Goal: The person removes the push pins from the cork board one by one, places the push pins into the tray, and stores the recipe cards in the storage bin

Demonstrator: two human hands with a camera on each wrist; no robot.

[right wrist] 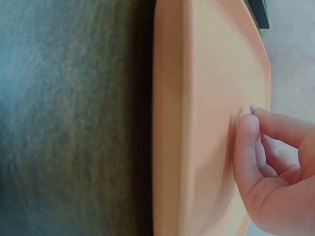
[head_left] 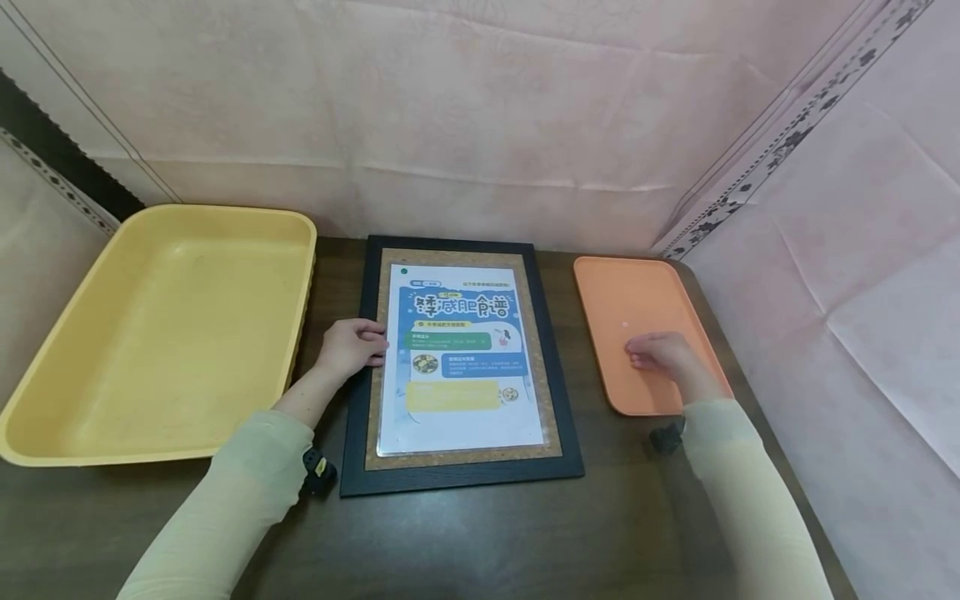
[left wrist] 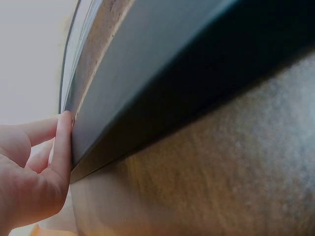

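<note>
A printed poster sheet (head_left: 461, 421) lies on a cork board (head_left: 555, 446) with a black frame (head_left: 465, 481). One small green round tack (head_left: 404, 271) sits at the sheet's top left corner. My left hand (head_left: 350, 348) rests over the frame's left side, fingertips at the sheet's left edge. Over the orange tray (head_left: 622, 287), my right hand (head_left: 663, 354) pinches a tiny purple piece (right wrist: 252, 109) between thumb and index finger; the fingertips hide most of it. A small pale speck (head_left: 625, 324) shows on the tray just beyond these fingers.
A large yellow tray (head_left: 172, 333) stands to the left of the board on the dark wooden table (head_left: 450, 542). Pale patterned cloth (head_left: 480, 108) hangs behind the table, and more cloth (head_left: 862, 292) borders the right side.
</note>
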